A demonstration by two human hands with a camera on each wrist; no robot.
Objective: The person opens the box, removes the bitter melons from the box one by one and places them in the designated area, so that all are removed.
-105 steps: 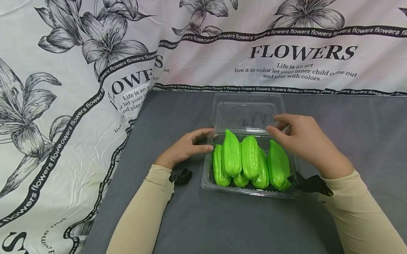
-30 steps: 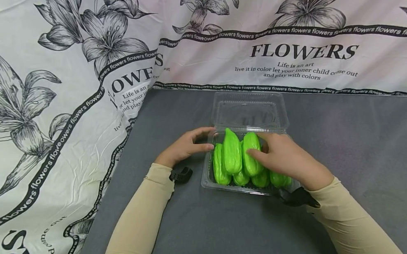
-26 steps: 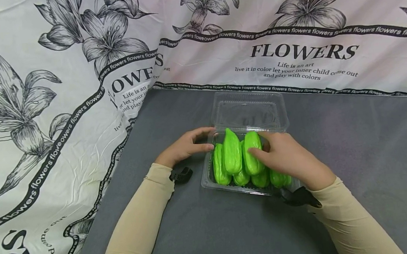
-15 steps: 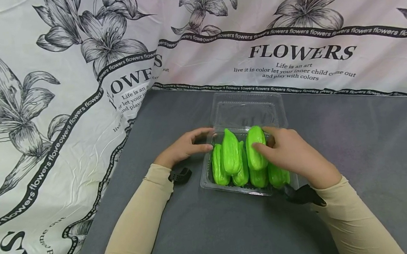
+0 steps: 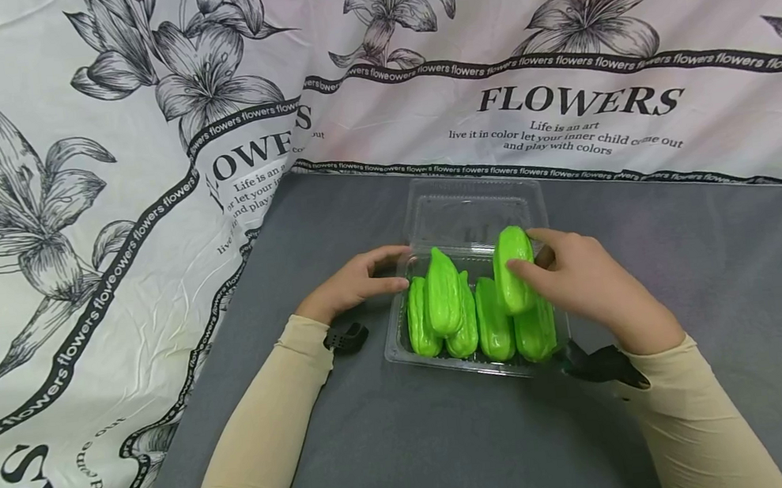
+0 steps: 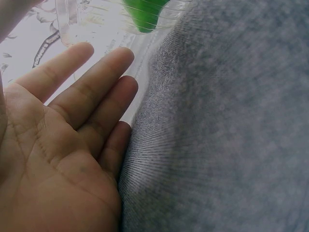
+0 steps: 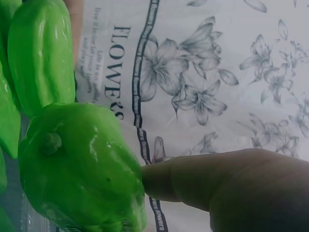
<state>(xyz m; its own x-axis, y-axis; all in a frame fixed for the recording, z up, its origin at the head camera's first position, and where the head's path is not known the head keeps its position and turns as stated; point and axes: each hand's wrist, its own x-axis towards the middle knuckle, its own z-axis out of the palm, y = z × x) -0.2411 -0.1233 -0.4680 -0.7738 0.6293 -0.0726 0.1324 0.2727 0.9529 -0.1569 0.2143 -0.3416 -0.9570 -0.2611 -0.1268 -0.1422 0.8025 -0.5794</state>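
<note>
A clear plastic clamshell box stands with its lid folded back. Inside lie several glossy bright-green, pepper-shaped vegetables. My right hand pinches another green pepper-shaped vegetable between thumb and fingers, over the box's right side and above the rightmost one. In the right wrist view the thumb presses the vegetable's rounded end, which bears a small nub. My left hand rests at the box's left rim. Its fingers look nearly straight and hold nothing in the left wrist view.
The box sits on a dark grey tabletop. A white cloth printed with black flowers and lettering hangs behind the table and along its left side. Black straps circle both wrists.
My right hand came in from the box's right side, took the upper middle green vegetable and carried it rightward and away from me. The left hand stayed put.
</note>
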